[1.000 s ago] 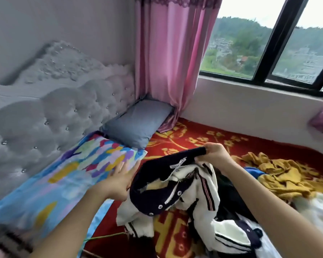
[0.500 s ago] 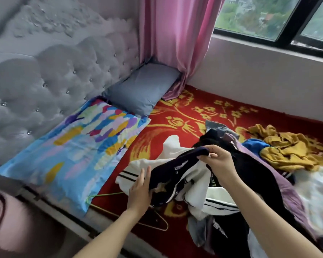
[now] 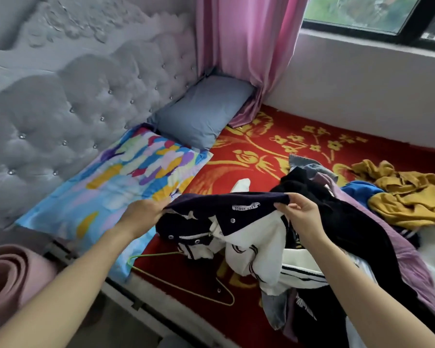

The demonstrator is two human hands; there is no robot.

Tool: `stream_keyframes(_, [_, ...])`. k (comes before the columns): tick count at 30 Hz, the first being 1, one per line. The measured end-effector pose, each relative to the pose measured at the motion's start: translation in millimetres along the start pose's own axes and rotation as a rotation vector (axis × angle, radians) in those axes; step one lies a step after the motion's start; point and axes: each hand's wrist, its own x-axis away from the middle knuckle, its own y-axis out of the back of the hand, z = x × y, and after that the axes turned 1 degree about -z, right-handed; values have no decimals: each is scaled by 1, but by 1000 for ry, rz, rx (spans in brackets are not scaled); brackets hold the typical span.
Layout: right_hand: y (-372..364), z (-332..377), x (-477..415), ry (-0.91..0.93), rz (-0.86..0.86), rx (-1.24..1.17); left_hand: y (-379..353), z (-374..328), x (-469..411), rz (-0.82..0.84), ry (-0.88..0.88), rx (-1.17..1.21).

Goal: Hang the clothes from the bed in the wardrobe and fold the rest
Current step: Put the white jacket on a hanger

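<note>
A navy and white jacket (image 3: 246, 237) with snap buttons hangs over the red bed cover (image 3: 256, 146). My left hand (image 3: 143, 212) grips the left end of its navy collar, and my right hand (image 3: 299, 212) pinches the right end, so the collar is stretched between them with the label facing me. A thin green and yellow wire hanger (image 3: 186, 285) lies on the cover under the jacket. To the right sits a pile of clothes: a black garment (image 3: 337, 217), a mustard one (image 3: 407, 197), a blue one (image 3: 362, 192) and a mauve one (image 3: 417, 259).
A colourful pillow (image 3: 116, 197) and a grey pillow (image 3: 204, 111) lie against the tufted grey headboard (image 3: 73, 101). A pink curtain (image 3: 246, 46) hangs in the corner beside the window (image 3: 374, 16). A rolled pink mat (image 3: 8, 277) stands beside the bed at the lower left.
My left hand has moved from flat against the jacket to gripping the collar's left end. The collar is now pulled out wide between both hands. The view has tilted further down.
</note>
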Motion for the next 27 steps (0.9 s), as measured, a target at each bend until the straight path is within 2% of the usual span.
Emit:
stream_keyframes(2, [-18, 12, -15, 21, 6, -13, 24, 18, -13, -43, -2, -166])
stream_keyframes(4, [-41, 32, -40, 78, -4, 10, 54, 38, -34, -156, -6, -238])
stream_keyframes(7, [-78, 68, -87, 187, -81, 42, 97, 72, -72, -474, -127, -208])
stream_keyframes(8, [-92, 79, -103, 226, -113, 52, 109, 85, -86, -517, -118, -160])
stream_keyframes(11, [-137, 102, -152, 310, -221, 92, 126, 129, -139, -495, -38, -110])
stream_keyframes(14, [-183, 91, -196, 290, -331, 193, 109, 156, -178, -490, -8, 9])
stream_keyframes(17, [-223, 32, -213, 55, -353, 445, 45, 171, -204, -232, -34, -3])
stream_keyframes(20, [-240, -46, -171, -216, -218, 687, -35, 170, -192, 107, 36, -35])
stream_keyframes(23, [-239, -115, -98, -401, -87, 740, -106, 163, -153, 272, 28, 23])
stream_keyframes(27, [-223, -179, -5, -705, 33, 906, -170, 142, -86, 464, -102, 24])
